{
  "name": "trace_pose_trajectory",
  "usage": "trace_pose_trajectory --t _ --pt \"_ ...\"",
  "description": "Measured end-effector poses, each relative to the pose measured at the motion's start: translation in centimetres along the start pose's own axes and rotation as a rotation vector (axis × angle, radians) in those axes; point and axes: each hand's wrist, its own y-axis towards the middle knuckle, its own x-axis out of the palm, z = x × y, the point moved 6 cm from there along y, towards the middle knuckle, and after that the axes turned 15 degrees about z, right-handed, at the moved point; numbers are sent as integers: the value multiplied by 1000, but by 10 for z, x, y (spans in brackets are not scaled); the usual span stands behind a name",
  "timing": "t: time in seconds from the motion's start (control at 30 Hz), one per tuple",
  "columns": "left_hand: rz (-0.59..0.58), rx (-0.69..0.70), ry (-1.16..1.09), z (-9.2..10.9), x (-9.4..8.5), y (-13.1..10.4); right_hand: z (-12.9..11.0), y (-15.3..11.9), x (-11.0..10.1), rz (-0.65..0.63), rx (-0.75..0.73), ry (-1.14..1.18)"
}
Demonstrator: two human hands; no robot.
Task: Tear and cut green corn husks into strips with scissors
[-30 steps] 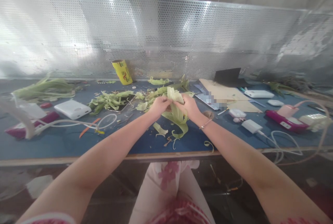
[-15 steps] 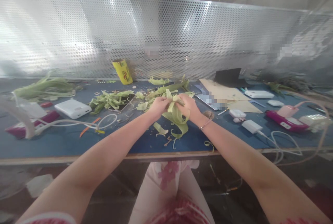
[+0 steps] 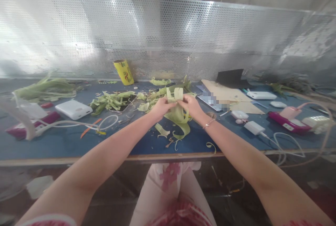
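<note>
Both hands meet above the middle of the blue tabletop, pinching flat, pale green leaf strips [image 3: 179, 93] folded over one another. My left hand [image 3: 162, 108] grips the folded part from the left, thumb toward the centre. From the right, my right hand [image 3: 191, 106] pinches the same strips, its thumb near the left one. Loops of the strips stand up above the fingers, and a longer curled tail [image 3: 183, 129] hangs below them onto the table. Behind the hands lies a loose heap of leaf strips [image 3: 154, 97]. The fingertips' exact hold is partly hidden.
Left are a pile of green pieces [image 3: 112, 101], a white power bank [image 3: 73, 109] and a long leaf bundle [image 3: 47, 87]. A yellow roll [image 3: 124, 72] stands by the perforated metal screen [image 3: 147, 26]. Cardboard [image 3: 223, 91], a white charger [image 3: 254, 127] and cables are right.
The folded strips have turned between my fingers, and two upright loops now show above them. My right hand has rotated slightly, bringing its thumb inward. Everything else stays put.
</note>
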Motion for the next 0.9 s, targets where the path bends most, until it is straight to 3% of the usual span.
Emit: trace_pose_trajectory --t 0.2,0.5,0.6,0.77,0.9 --pt "81 -10 -21 -3 -6 3 -2 -4 4 -61 -38 42" --pt "92 -70 -77 -3 -5 5 -18 -7 0 0 -315 -103" --pt "98 -70 -77 -4 -5 5 -16 -7 0 -4 -254 -58" --pt "141 -74 -86 -5 -7 8 -5 -4 0 4 -21 9" --pt "96 -52 -79 -2 -6 5 0 -1 0 23 40 8"
